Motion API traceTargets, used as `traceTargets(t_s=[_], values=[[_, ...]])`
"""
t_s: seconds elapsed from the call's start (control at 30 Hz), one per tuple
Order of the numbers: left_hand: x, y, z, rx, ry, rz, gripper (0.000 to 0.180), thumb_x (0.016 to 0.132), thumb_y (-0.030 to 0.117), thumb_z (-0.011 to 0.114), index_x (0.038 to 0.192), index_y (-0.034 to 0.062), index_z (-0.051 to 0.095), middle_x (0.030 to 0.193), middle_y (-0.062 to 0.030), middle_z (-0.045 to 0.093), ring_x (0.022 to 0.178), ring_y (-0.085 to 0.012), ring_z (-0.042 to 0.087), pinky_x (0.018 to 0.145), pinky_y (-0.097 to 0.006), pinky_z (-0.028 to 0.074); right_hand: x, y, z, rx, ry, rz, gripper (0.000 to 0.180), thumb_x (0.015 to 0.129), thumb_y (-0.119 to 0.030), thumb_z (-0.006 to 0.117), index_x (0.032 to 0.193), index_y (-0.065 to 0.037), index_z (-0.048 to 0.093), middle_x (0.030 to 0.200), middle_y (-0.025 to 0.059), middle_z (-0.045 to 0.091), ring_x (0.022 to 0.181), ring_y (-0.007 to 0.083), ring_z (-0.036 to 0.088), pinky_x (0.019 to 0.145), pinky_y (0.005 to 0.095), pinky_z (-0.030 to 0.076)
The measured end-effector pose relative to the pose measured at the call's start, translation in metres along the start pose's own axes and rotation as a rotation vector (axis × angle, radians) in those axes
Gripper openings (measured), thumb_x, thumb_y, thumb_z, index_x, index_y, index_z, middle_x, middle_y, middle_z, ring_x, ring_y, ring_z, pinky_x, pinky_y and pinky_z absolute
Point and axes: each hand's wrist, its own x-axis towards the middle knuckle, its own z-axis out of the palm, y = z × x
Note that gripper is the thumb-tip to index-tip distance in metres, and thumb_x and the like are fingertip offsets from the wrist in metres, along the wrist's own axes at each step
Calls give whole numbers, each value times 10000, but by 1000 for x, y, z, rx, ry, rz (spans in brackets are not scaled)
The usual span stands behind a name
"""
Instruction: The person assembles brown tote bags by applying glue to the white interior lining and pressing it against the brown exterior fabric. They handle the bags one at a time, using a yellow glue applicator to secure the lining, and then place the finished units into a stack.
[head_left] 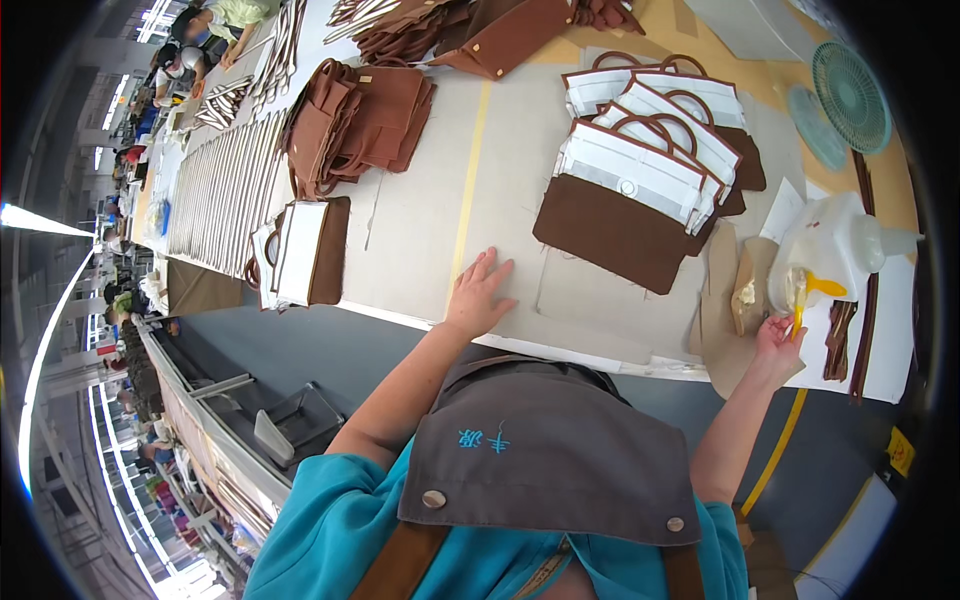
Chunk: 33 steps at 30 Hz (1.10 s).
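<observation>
My left hand [482, 295] lies flat on the grey table covering near its front edge, fingers spread and holding nothing. At the right, my right hand [778, 345] pinches the thin handle of a yellow tool [799, 318], whose exact kind I cannot make out. That tool is at the cut opening of a white plastic jug [828, 240] lying on its side, with pale paste around the opening. Close by is a brown piece [749, 285] smeared with the same paste. Between my hands, farther back, lies a stack of brown bag panels [615, 232] with white upper parts and looped handles.
Brown bag pieces [385, 115] are piled at the back left, beside a row of narrow strips [225, 185]. A smaller white-and-brown stack [325, 250] sits at the left front edge. A green fan [850, 97] stands far right. Dark strips [840, 340] lie beyond my right hand.
</observation>
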Motion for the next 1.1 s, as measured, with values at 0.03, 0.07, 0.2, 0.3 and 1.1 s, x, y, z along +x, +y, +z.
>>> traceTargets(t_s=[0.03, 0.07, 0.2, 0.3, 1.1], values=[[1, 2, 0, -2, 3, 0, 721, 853, 336, 734, 1499, 212, 438, 1624, -143, 240, 1488, -353, 237, 1177, -499, 263, 3, -1, 1, 3, -2, -5, 324, 973, -312, 654, 1064, -7, 591, 860, 73, 608, 706, 177, 532, 719, 339, 467], [3, 3, 1, -4, 6, 1, 720, 853, 336, 734, 1499, 215, 439, 1623, -143, 243, 1488, -352, 239, 1175, -500, 267, 5, -3, 3, 6, -4, -10, 321, 976, -308, 649, 1063, -5, 590, 849, 71, 600, 704, 175, 529, 710, 337, 468], [-3, -2, 1, 8, -3, -16, 718, 851, 331, 735, 1497, 223, 441, 1621, -143, 246, 1487, -350, 241, 1176, -494, 267, 3, -4, -2, 13, 67, -12, 311, 972, -304, 658, 1070, -16, 594, 862, 76, 599, 704, 175, 527, 708, 329, 456], [-2, 0, 1, 12, -4, -24, 720, 852, 337, 731, 1500, 226, 436, 1621, -141, 246, 1490, -345, 236, 1178, -489, 263, -4, -1, 5, -15, 41, -40, 305, 967, -299, 667, 1076, -24, 596, 884, 86, 608, 707, 173, 529, 710, 324, 448], [-10, -5, -3, -37, 35, 2, 693, 842, 273, 735, 1476, 214, 460, 1615, -122, 263, 1480, -326, 261, 1178, -484, 271, -99, 32, -54, -554, -207, 55, 99, 971, -206, 653, 995, -111, 638, 859, -14, 637, 714, 73, 578, 658, 252, 484]])
